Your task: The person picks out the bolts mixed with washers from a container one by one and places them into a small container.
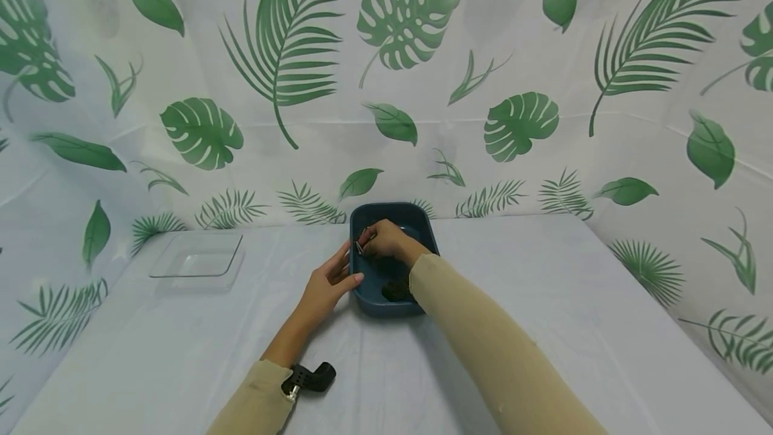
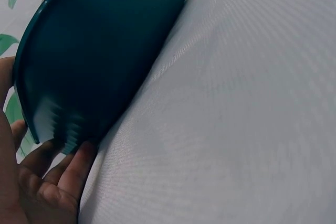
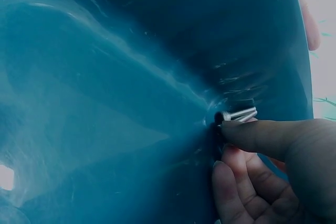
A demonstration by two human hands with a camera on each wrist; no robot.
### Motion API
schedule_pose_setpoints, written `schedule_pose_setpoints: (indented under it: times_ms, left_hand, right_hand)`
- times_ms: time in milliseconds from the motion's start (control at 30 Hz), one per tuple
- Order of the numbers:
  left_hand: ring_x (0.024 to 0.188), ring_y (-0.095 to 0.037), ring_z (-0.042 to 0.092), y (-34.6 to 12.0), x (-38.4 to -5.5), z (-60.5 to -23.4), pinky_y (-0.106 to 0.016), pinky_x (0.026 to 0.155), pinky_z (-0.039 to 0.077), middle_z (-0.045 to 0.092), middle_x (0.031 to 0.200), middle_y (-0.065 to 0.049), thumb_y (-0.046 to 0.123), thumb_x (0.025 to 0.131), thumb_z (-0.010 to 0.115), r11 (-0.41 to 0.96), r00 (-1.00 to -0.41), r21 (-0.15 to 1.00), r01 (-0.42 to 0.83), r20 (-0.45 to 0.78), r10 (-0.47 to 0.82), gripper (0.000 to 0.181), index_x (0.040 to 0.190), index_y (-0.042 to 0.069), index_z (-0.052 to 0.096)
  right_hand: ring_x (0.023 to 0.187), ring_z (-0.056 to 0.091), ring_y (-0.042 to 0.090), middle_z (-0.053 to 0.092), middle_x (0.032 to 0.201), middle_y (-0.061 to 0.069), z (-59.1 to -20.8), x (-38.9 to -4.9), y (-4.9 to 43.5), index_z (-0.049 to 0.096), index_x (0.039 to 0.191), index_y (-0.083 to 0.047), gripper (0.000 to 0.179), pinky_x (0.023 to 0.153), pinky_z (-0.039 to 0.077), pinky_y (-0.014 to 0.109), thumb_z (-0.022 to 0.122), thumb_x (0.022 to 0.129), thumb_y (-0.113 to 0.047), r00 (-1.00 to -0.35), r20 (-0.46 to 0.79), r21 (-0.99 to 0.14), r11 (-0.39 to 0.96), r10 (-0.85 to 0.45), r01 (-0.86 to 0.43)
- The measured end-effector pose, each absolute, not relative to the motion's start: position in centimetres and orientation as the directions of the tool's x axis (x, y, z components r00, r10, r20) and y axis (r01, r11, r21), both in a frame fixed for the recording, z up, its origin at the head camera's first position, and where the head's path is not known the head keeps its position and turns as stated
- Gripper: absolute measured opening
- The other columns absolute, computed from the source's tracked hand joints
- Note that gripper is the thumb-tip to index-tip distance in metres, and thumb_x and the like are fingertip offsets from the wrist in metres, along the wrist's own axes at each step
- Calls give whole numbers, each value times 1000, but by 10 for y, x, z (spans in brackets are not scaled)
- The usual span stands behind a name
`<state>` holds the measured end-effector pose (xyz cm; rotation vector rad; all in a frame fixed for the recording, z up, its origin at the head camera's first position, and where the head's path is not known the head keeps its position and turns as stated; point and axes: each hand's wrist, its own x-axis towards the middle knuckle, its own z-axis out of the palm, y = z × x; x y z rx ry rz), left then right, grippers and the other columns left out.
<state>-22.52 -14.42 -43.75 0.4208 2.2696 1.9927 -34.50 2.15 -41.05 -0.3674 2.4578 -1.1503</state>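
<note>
A dark blue tray (image 1: 423, 220) stands on the white-covered table at the middle back. My right hand (image 1: 386, 240) reaches into it and pinches a small silver screw (image 1: 360, 245) near the tray's left wall. In the right wrist view the screw (image 3: 239, 114) sticks out from under the forefinger of my right hand (image 3: 262, 171), against the tray's blue floor (image 3: 105, 103). My left hand (image 1: 329, 284) rests against the tray's left side, thumb at the rim and fingers fairly straight. In the left wrist view the fingers of my left hand (image 2: 47, 182) touch the tray's outer wall (image 2: 94, 51).
A dark lumpy object (image 1: 395, 289) lies in the near end of the tray, partly hidden by my right forearm. A clear plastic tray (image 1: 196, 262) sits at the table's back left. Leaf-patterned cloth walls close in the back and both sides.
</note>
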Motion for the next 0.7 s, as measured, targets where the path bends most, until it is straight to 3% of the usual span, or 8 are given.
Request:
schedule_pose_setpoints:
  times_ms: [300, 700]
  left_hand:
    - [140, -29, 36, -145, -224, -437, -44, 108, 38, 28, 156, -11, 23, 93, 63, 108, -962, 987, 123, 92, 258, 72, 153, 19, 23]
    - [138, -31, 38, -144, -226, -437, -43, 106, 40, 31, 154, -14, 24, 93, 63, 109, -960, 985, 130, 98, 261, 72, 153, 18, 23]
  right_hand:
    - [91, 66, 21, 65, 109, 12, -410, -343, 21, 70, 106, -2, 19, 77, 57, 31, 63, 88, -2, -888, -244, -777, 627, -391, -62]
    - [89, 66, 20, 64, 110, 12, -409, -345, 23, 70, 106, -2, 20, 75, 57, 30, 65, 87, -2, -886, -245, -781, 621, -394, -61]
